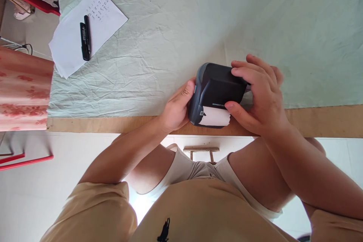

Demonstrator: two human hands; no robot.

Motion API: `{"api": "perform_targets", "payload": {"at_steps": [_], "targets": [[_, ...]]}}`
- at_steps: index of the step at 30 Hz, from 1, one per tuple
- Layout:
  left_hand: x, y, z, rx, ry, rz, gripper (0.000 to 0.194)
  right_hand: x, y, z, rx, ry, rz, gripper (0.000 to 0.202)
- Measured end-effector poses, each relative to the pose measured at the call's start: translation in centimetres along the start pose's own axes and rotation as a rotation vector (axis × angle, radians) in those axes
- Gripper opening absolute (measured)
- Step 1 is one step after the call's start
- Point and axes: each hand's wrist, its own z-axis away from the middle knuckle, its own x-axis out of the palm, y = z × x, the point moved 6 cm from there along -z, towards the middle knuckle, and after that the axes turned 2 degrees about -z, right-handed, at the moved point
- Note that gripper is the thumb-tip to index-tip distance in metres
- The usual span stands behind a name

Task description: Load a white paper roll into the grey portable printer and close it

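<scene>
A pale green cloth [159, 45] covers the tabletop [320, 121]; two black markers [85, 39] lie on a handwritten sheet [104, 22] by its far left corner. At the near edge, the left hand's [176, 110] fingers grip a Niimbot label printer [219, 89]; the right hand's [265, 98], half-spread, touch its right side.

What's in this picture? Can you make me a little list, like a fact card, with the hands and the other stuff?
Left hand: holds one side of the black device
Right hand: touches the device's other end
Device lettering: starts with NIIMBOT
Device front: white paper strip with ragged ends
Table cover: wrinkled pale green cloth
Upper left: white sheet with handwriting, too small to read
On the sheet: two black pens, side by side
</scene>
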Motion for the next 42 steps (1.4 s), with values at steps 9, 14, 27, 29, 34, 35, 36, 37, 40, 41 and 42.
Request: {"api": "perform_targets", "payload": {"at_steps": [9,14,27,29,34,35,36,37,40,41,42], "targets": [[0.5,1.2,0.4,0.020,0.034,-0.015,0.063,-0.1,-0.9,-0.5,-0.122,0.168,-0.079,0.077],[0.2,0.5,0.2,-0.009,0.016,0.033,0.069,-1.2,-0.5,-0.5,-0.142,0.203,-0.068,0.077],[0.4,1.1,0.7,0.007,0.005,-0.034,0.074,-4.0,-1.2,-2.1,0.077,0.599,-0.247,0.024],[0.4,1.1,0.7,0.016,0.010,-0.034,0.070,-4.2,-1.3,-2.3,0.052,0.579,-0.287,0.014],[0.6,1.3,0.8,0.022,-0.012,-0.023,0.065,-3.6,-2.8,-2.9,-0.056,0.397,-0.021,0.025],[0.6,1.3,0.9,0.019,-0.012,-0.028,0.067,-3.3,-3.1,-3.0,-0.063,0.355,0.050,0.026],[0.6,1.3,0.9,0.014,-0.009,-0.035,0.069,-3.0,-3.3,-3.0,-0.055,0.311,0.110,0.026],[0.5,1.2,0.9,0.011,-0.009,-0.041,0.070,-2.6,-3.4,-3.0,-0.033,0.258,0.161,0.026],[0.3,1.1,0.8,0.023,-0.008,-0.043,0.070,-2.0,-3.6,-3.0,-0.005,0.112,0.237,0.023],[0.2,1.0,0.8,0.035,-0.011,-0.039,0.069,-2.0,-3.5,-3.0,0.010,0.060,0.239,0.023],[0.2,0.9,0.8,0.044,-0.012,-0.039,0.069,-2.1,-3.3,-3.1,0.025,-0.001,0.231,0.023]]}}
